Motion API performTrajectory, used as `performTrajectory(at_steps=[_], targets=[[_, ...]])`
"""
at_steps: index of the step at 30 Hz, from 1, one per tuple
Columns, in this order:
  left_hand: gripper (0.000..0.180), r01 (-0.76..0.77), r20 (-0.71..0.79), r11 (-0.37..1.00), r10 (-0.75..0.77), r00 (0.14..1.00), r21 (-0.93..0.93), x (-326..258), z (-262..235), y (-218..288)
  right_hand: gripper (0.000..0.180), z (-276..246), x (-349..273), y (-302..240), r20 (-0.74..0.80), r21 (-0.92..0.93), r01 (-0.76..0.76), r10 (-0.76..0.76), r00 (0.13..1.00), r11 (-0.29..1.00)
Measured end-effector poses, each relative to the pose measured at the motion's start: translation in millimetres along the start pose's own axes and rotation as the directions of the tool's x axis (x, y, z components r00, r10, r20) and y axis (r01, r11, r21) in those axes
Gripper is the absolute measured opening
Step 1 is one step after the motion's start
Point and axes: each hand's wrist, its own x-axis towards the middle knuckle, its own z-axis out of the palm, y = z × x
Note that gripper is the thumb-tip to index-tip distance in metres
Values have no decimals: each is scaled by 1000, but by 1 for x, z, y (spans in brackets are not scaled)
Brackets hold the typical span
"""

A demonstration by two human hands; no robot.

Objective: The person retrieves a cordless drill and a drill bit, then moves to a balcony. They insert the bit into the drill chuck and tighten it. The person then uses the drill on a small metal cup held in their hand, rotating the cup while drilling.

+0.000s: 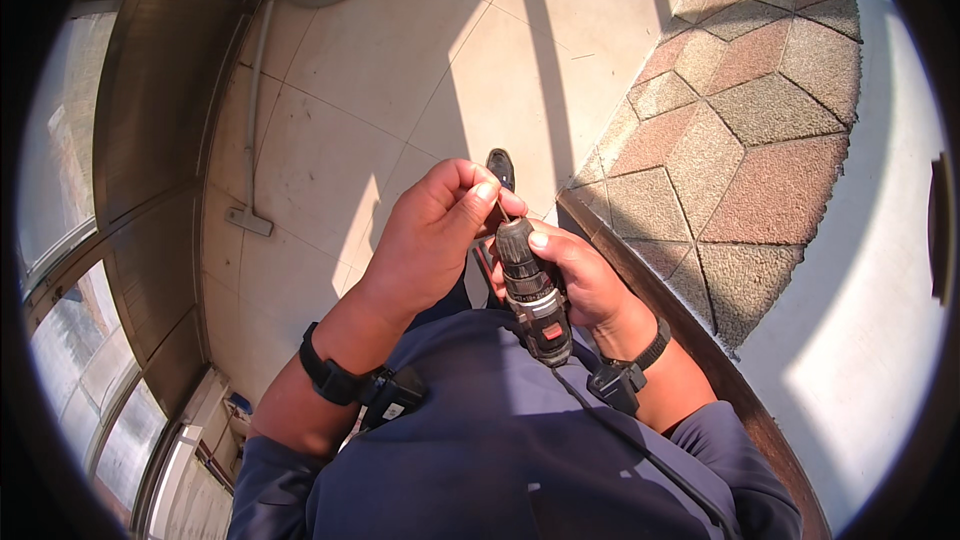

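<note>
Sunlit pale floor tiles (400, 70) fill the upper centre of the view, crossed by long dark shadows. At right, a low wall faced with irregular pink and grey stone slabs (740, 140) runs diagonally, edged at its base by a brown ledge (690, 320). At left, a curved window frame with glass panes (70, 240) follows the rim of the view. A grey pipe (255, 70) runs down the floor to a flat bracket (248, 220).

Lower centre: the person's dark blue garment (480, 440) occupies the foreground, with both forearms rising from it. Each wrist carries a black strap with a small black device; a thin black cable (640, 450) leads down from the right one.

Right hand (585, 285): closed around the body of a cordless drill (535, 295), thumb laid along its black chuck sleeve. The drill points up and away from the person; its grey rear section with a red switch sits just below the hand, toward the chest.

Left hand (435, 230): fingers curled, with fingertips (487, 190) pinched at the nose of the chuck, directly above the right hand's grip. Whether a bit is held between them cannot be determined.

A dark shoe toe (500, 168) shows just beyond the left fingertips, on the tiles.
</note>
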Motion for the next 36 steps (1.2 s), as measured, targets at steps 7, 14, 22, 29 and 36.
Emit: performTrajectory(at_steps=[7, 14, 22, 29, 36], targets=[[16, 16, 5, 1000, -16, 1000, 23, 6, -4, -5, 45, -4, 2, 4, 10, 52, 19, -19, 1000, 998], [17, 44, -12, 999, -44, 999, 7, 8, -4, -5, 65, -7, 1, 6, -38, -154, 19, -25, 999, 988], [17, 41, -4, 999, -41, 999, -8, 10, -10, -7, 65, -5, 7, 2, -10, -52, -40, 39, 999, 998], [17, 66, 14, 998, -66, 998, -16, 11, -15, -8, 54, -2, 8, 1, -14, 122, -62, 64, 998, 991], [16, 44, 19, 998, -43, 999, -55, 11, -17, -12, 46, -3, 9, 10, -22, -162, 34, -38, 999, 986]])
